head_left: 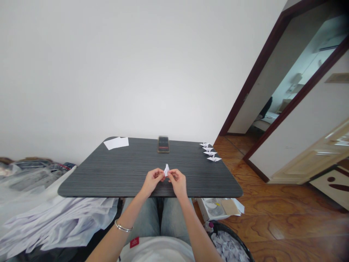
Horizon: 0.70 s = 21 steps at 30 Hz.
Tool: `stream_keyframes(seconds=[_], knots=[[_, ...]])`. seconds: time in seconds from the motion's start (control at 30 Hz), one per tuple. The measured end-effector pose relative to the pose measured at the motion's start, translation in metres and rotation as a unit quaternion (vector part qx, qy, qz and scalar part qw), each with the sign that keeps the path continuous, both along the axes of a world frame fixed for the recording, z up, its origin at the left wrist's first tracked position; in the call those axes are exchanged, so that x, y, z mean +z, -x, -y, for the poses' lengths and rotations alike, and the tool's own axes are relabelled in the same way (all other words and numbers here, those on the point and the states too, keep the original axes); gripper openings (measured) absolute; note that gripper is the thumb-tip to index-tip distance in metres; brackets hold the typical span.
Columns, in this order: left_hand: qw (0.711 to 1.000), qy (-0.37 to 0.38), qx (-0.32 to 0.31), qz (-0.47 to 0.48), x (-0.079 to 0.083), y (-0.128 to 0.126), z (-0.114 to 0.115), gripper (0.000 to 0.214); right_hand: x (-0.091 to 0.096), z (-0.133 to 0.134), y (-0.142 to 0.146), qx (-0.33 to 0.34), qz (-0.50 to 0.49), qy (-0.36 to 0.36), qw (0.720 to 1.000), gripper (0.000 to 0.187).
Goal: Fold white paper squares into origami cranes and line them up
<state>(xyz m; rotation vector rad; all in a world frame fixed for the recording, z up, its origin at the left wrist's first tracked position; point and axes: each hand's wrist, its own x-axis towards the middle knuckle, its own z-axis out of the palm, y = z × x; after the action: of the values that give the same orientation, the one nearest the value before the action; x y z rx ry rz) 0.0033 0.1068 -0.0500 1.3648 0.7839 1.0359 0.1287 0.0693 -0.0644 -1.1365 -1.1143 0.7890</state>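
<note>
Room with a plain white wall [109, 72] and a patterned wood floor [275, 222]; view from the head, looking down at a dark grey wood-grain worktop [109, 174]; person seated at its near edge, light-blue jeans [141, 214] under it, white T-shirt [155, 251] with a red tag [134, 242] at the bottom of frame.

Nearest: metal bangle [123, 227] on the left wrist; black bin [218, 227] by the right knee, crumpled or folded white paper [226, 247] inside; flat box [215, 209] with white and tan contents just past it, at the worktop's near right edge; large heap of white sheets or plastic [54, 225] down to the left, more bagged stuff [29, 174] behind it.

Hands are over the worktop near its near edge, close together, not resting on it: left hand [154, 181] and right hand [177, 183] both clenched in a pinch on one small folded white paper piece [166, 170], which stands up between them; both grips closed on it, fingertips at its lower end.

Further out: row of four white origami cranes [209, 151] at the far right corner; dark rectangular object [163, 144], blurred, at the far edge, centre; loose white paper sheet [116, 143] at the far left corner; open doorway [259, 91] and cream door [313, 156] beyond, right.
</note>
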Motion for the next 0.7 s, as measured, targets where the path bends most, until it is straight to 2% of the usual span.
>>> stream_keyframes(seconds=[0.27, 0.47, 0.7], knots=[[0.998, -0.034, 0.049, -0.033, -0.0032, 0.0005, -0.0004, 0.016, -0.0040, -0.0017, 0.0030, -0.018, -0.002, 0.005, 1.000, 0.018], [0.991, -0.079, 0.073, -0.081, -0.0026, 0.0017, 0.0039, 0.017, -0.0030, -0.0023, 0.0043, 0.005, -0.061, 0.021, 0.998, 0.016], [0.980, -0.123, 0.090, -0.129, -0.0024, 0.0033, 0.0062, 0.018, -0.0005, -0.0029, 0.0026, 0.018, -0.054, 0.033, 0.998, 0.016]])
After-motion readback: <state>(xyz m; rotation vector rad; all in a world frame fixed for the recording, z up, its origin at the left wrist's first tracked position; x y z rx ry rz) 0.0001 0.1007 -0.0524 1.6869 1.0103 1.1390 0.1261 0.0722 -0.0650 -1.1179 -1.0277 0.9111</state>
